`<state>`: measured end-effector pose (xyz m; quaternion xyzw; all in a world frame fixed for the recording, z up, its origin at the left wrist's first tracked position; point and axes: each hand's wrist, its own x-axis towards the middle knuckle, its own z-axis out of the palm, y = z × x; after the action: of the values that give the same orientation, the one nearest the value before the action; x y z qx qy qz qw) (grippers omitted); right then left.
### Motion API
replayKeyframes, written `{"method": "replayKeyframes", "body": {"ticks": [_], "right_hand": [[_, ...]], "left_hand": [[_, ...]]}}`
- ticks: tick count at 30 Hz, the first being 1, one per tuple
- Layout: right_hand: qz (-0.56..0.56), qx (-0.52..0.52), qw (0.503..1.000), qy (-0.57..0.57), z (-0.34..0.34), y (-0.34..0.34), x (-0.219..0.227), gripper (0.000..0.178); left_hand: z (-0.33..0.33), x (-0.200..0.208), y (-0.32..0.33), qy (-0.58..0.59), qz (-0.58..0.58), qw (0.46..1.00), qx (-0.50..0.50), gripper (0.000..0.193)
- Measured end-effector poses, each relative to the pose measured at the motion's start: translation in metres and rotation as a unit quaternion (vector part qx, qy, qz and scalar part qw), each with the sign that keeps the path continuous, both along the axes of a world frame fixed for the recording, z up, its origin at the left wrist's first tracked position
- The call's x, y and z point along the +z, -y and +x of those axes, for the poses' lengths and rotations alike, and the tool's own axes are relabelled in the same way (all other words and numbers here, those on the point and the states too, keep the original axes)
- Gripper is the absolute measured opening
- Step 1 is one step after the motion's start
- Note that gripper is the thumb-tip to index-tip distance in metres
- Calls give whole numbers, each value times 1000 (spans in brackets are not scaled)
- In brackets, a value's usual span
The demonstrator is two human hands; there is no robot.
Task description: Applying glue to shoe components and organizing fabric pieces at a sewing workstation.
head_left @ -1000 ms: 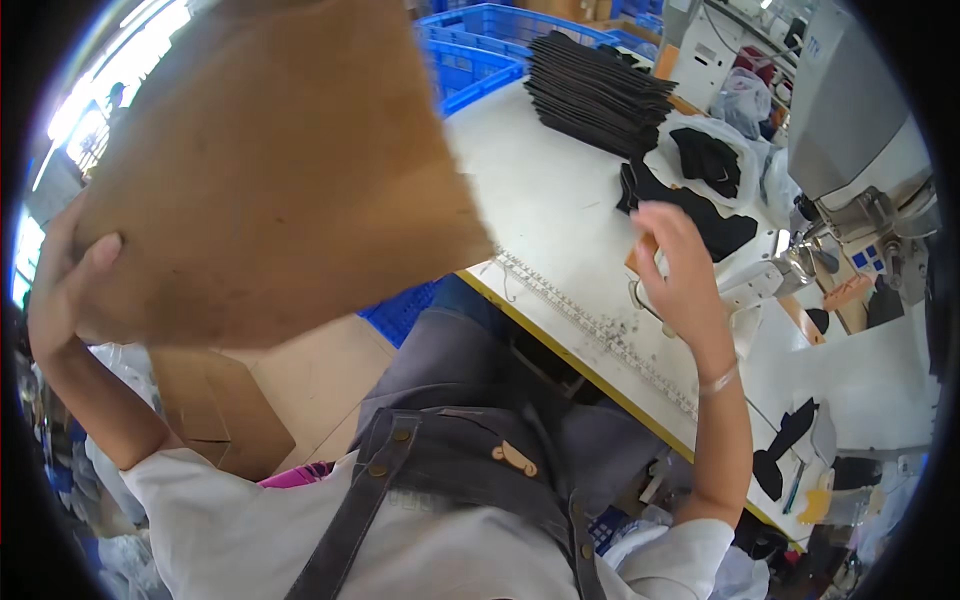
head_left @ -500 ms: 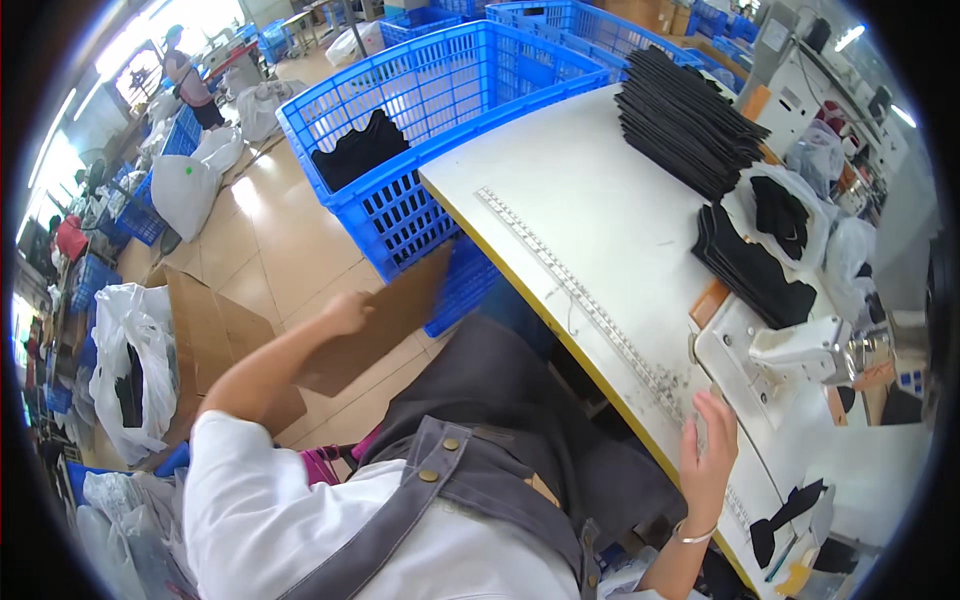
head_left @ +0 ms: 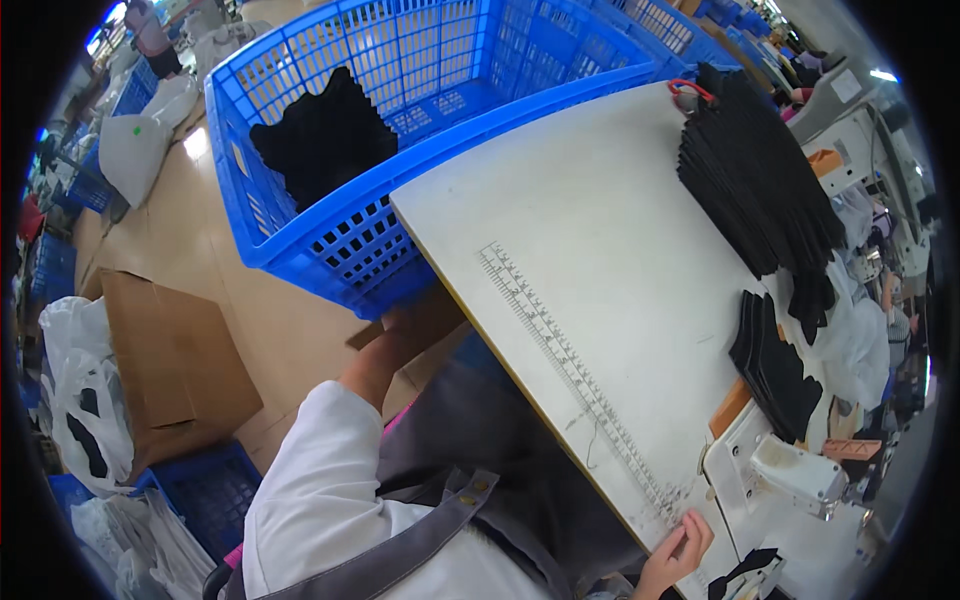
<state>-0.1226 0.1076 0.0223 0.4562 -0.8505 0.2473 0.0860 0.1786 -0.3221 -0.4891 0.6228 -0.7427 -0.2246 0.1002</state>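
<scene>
Below the blue basket, my left hand is closed on a brown cardboard sheet; the basket's shadow and my arm partly hide the fingers. Black cut fabric pieces lie stacked inside the basket. My right hand rests at the near edge of the white table, fingers stretched out and holding nothing. Close to it lies the end of the printed ruler scale on the tabletop. The white sewing machine stands to its right.
A tall stack of black fabric pieces covers the table's far right, with a smaller black stack nearer the machine. On the floor at left stand a cardboard box and white plastic bags. A blue crate sits below them.
My left hand has moved right with the cardboard, in under the basket. My right hand has come down onto the table edge. The view has shifted, with the basket now looking larger.
</scene>
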Motion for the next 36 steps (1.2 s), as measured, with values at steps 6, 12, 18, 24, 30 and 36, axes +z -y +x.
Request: {"method": "replayKeyframes", "body": {"ticks": [6,12,18,24,30,36], "right_hand": [[-26,-56,996,-69,25,35,24,13],[-46,-56,997,-10,9,22,-1,16],[-74,-52,996,-10,7,15,5,18],[-87,-53,994,-41,4,11,7,16],[-85,-40,995,-38,2,10,6,18],[-111,-13,993,-32,3,15,8,20]], "left_hand": [[-30,42,-39,132,-131,982,-27,74],[39,49,-17,106,114,986,-59,54],[14,115,5,-73,104,952,-278,58],[-33,382,4,10,410,757,-508,37],[-119,623,-27,-217,39,837,-501,56],[-300,629,13,-57,-525,713,-461,119]]}}
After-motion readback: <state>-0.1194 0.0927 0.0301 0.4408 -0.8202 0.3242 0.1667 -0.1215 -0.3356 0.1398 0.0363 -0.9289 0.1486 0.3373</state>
